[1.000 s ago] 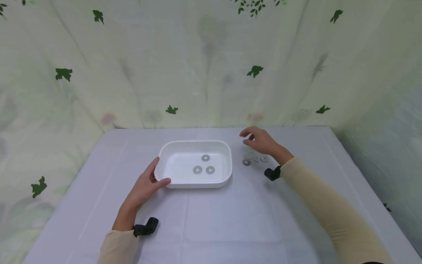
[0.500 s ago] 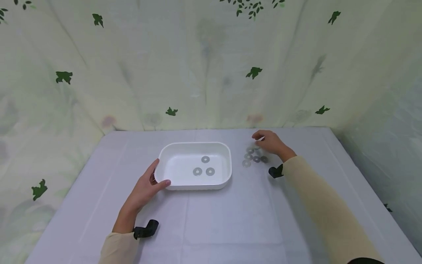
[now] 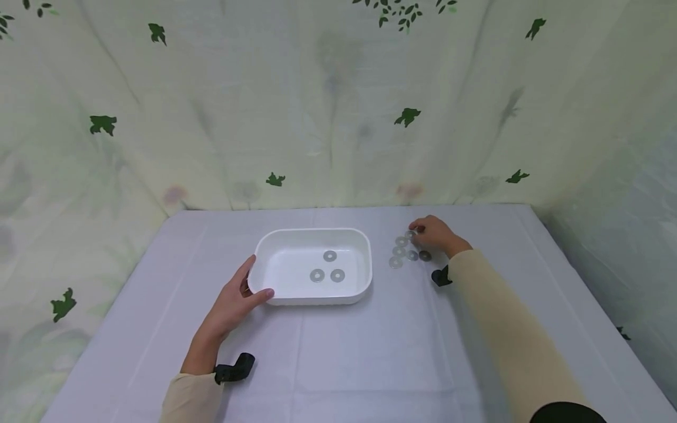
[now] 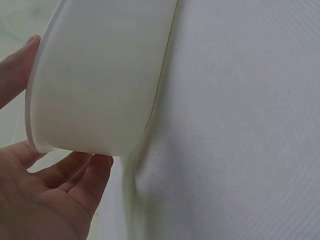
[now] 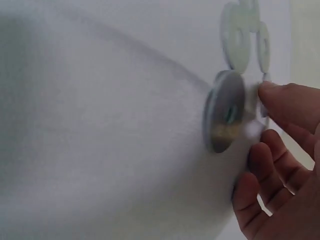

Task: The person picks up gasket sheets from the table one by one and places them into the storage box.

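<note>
My left hand (image 3: 230,302) grips the left front corner of a white rectangular tray (image 3: 282,258), thumb on the front rim and fingers along the left side. The left wrist view shows those fingertips against the tray's outer wall (image 4: 100,90). Three flat grey washers (image 3: 337,275) lie inside, apart from each other. Right of the tray, my right hand (image 3: 433,233) is down at a loose group of washers (image 3: 399,251), its curled fingers and thumb pinching a washer (image 3: 409,234) at the far end. In the right wrist view a shinier washer (image 5: 226,112) lies nearest the camera.
A white cloth (image 3: 365,358) covers the table, with faint fold lines. Behind it hangs a pale curtain (image 3: 338,117) printed with dark green birds and leaves. A black wrist camera (image 3: 235,368) sits on the left wrist, and another (image 3: 443,276) on the right.
My right hand has moved right and down from above the washers until its fingertips reach the far one. My left hand and the tray have stayed in place, with the same three washers inside.
</note>
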{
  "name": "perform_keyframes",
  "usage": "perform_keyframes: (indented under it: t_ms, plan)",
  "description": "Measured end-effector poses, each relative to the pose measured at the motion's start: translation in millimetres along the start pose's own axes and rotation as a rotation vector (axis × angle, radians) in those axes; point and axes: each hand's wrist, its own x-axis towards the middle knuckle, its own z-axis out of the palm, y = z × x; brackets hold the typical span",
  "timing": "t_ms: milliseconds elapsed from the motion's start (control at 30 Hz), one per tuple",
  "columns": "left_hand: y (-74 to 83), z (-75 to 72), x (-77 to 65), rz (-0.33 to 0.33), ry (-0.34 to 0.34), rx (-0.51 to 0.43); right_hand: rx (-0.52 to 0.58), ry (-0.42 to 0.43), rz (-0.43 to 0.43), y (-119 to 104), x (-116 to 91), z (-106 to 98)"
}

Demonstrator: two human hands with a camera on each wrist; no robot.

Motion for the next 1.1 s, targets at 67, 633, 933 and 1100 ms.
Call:
perform_keyframes:
  t_ms: [67,633,933,1100]
  plan:
    - [-0.1,-1.6,-1.0,-0.001,0.001,0.005,-0.023,0.006,-0.009,-2.6,1.1,1.6]
    - [-0.4,-1.7,-1.2,-0.01,-0.014,-0.024,-0.014,-0.032,0.043,-7.9,6.9,-0.6]
    - [0.1,-1.3,-1.3,-0.005,-0.025,-0.04,0.074,-0.037,-0.008,6.5,11.5,4.8]
    - [1.2,-0.6,-1.1,-0.021,-0.01,-0.009,0.067,-0.04,-0.035,10.3,12.4,5.6]
